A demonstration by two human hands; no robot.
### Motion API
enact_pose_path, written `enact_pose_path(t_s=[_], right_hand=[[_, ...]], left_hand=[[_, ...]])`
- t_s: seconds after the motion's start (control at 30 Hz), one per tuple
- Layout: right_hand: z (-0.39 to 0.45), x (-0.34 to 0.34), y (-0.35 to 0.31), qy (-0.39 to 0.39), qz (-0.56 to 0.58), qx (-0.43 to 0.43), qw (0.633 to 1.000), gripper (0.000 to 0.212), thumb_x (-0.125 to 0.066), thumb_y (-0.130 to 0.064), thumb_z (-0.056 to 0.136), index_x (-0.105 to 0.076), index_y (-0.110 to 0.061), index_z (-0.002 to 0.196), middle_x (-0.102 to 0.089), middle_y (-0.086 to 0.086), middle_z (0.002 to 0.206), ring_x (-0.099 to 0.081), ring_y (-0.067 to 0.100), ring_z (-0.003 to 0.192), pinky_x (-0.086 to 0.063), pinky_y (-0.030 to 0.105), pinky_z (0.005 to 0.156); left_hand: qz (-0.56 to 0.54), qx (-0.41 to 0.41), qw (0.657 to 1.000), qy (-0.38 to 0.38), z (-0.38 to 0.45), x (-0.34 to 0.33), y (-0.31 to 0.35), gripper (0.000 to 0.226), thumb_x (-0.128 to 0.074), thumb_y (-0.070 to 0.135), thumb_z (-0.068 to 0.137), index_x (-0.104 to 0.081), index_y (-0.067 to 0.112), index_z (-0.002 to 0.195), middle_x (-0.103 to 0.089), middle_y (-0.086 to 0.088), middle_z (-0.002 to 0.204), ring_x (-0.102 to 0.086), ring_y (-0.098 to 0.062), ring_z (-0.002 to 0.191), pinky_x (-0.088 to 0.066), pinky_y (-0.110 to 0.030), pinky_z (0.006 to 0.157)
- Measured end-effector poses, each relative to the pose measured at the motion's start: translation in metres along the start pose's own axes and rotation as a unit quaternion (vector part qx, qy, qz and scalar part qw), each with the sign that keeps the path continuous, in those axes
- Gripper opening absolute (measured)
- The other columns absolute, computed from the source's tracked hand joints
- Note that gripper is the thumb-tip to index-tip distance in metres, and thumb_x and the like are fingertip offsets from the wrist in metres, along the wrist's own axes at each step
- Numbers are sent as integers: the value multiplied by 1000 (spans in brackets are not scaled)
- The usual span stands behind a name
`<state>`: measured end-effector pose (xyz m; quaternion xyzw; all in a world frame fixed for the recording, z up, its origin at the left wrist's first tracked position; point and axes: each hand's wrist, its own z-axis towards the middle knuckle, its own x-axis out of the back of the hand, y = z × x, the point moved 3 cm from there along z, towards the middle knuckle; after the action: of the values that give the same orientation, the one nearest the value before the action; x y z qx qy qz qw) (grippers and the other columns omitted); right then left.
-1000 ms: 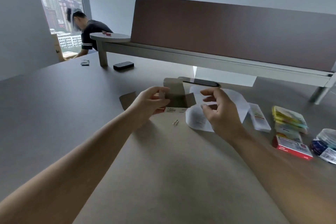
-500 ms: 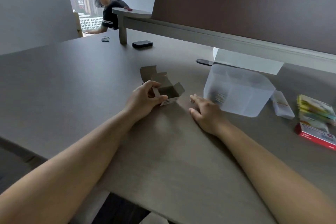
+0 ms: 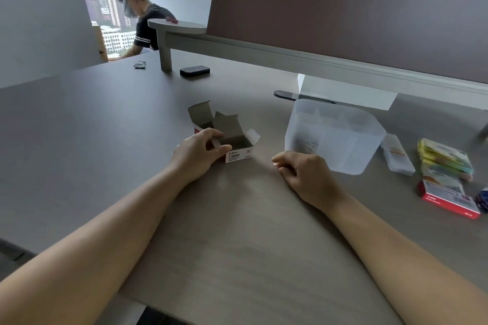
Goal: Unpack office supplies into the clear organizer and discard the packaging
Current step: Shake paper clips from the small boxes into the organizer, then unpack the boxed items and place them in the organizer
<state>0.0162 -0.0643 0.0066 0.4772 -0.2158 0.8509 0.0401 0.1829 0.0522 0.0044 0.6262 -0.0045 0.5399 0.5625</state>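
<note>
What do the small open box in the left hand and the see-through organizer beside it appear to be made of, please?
Small open box: thin cardboard, judging by its creased flaps, dull grey-brown inside and printed white outside. Clear organizer: probably frosted, semi-matte plastic; its walls look milky and translucent, and the inner dividers show faintly through them.
</note>
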Motion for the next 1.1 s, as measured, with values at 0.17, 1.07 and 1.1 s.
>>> enact_pose_path(t_s=[0.17,1.07,1.1], right_hand=[[3,25,-1,109,65,-14,992,17,-53,0,78,-67,-1,88,-70,11,84,-59,10,70,-40,5,70],[-95,104,65,13,-98,-197,975,43,-43,-21,92,-38,-18,135,-29,2,150,-24,17,138,-20,29,112],[-106,109,76,5,-107,-226,968,45,-43,-23,92,-36,-19,136,-27,2,150,-24,18,139,-21,31,112]], left_hand=[[-2,-12,1000,-28,5,-9,11,38,-54,34,86,-52,20,120,-61,-7,115,-53,-24,107,-43,-38,95],[188,-111,967,-135,-71,-49,53,87,-54,56,77,-2,33,142,23,2,151,15,-24,141,-4,-42,117],[199,-123,958,-165,-74,-57,60,81,-50,59,78,-8,33,142,19,3,152,13,-23,142,-4,-42,118]])
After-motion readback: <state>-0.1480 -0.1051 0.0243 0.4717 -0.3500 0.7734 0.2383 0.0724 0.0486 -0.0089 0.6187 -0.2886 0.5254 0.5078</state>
